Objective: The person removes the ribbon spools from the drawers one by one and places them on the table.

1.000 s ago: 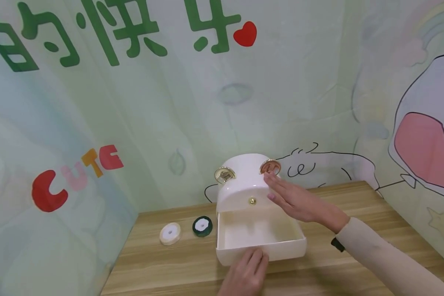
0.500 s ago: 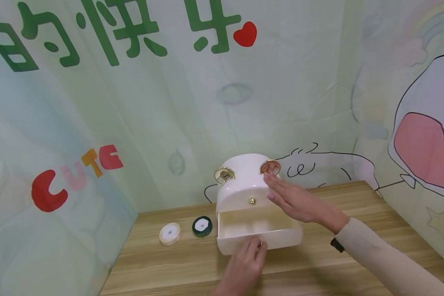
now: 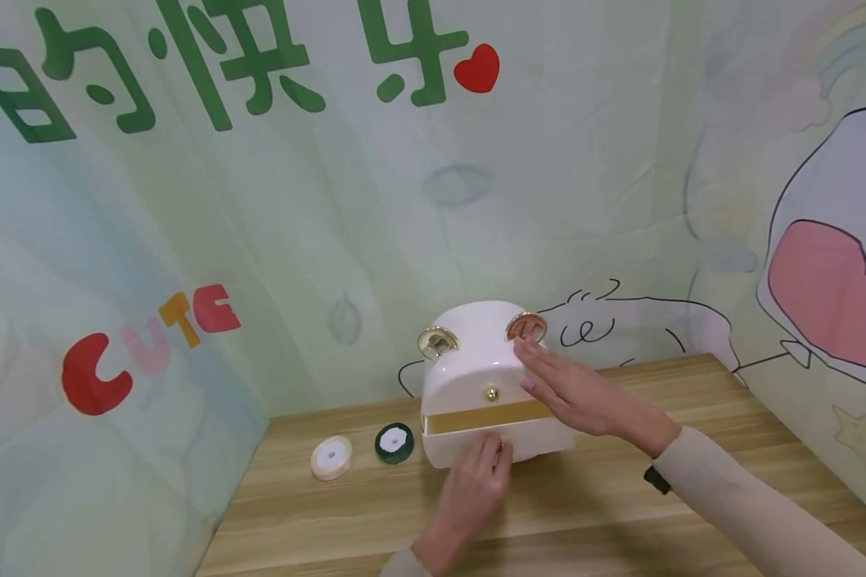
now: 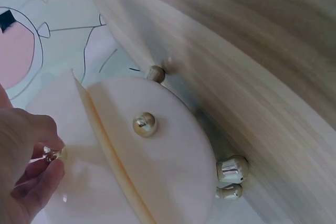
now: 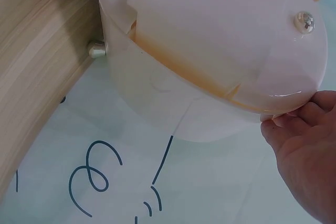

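A white rounded drawer cabinet [image 3: 482, 340] with gold ear-shaped discs stands on the wooden table. Its drawer [image 3: 541, 442] is pulled out a short way, leaving a strip of its inside showing. My left hand [image 3: 474, 481] pinches that drawer's gold knob [image 4: 55, 154] between thumb and fingers, with the knob partly hidden. Below it, a second gold knob [image 4: 145, 124] sits on a closed lower drawer. My right hand [image 3: 573, 394] rests against the cabinet's upper right side with fingers extended, near the right gold ear [image 3: 527, 328]. The right wrist view shows its fingertips touching the cabinet's edge.
Left of the cabinet lie a cream ribbon roll [image 3: 331, 457] and a dark green ribbon roll [image 3: 394, 443]. Gold feet [image 4: 232, 169] hold the cabinet off the wooden table [image 3: 296, 521]. A printed cloth backdrop [image 3: 375, 240] hangs behind.
My left hand has pushed the drawer inward by its knob, from far out to a narrow gap. The right hand has stayed in place on the cabinet.
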Demonstrator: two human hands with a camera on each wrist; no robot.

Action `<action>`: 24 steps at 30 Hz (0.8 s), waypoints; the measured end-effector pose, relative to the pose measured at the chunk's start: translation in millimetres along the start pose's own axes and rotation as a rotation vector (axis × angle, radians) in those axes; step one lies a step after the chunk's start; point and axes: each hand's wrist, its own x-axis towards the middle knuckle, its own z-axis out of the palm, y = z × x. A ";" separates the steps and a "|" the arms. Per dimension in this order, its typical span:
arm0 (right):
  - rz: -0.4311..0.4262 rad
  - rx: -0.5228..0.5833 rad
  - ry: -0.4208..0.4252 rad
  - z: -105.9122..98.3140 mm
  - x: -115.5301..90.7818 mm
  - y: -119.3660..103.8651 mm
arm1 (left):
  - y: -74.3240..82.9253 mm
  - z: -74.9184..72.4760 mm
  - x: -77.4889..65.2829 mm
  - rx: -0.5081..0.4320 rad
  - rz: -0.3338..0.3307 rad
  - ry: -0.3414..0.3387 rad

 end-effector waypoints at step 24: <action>-0.011 -0.007 0.016 0.6 -0.2 0.8 | -16.1 23.3 9.6 -0.009 -0.040 -0.100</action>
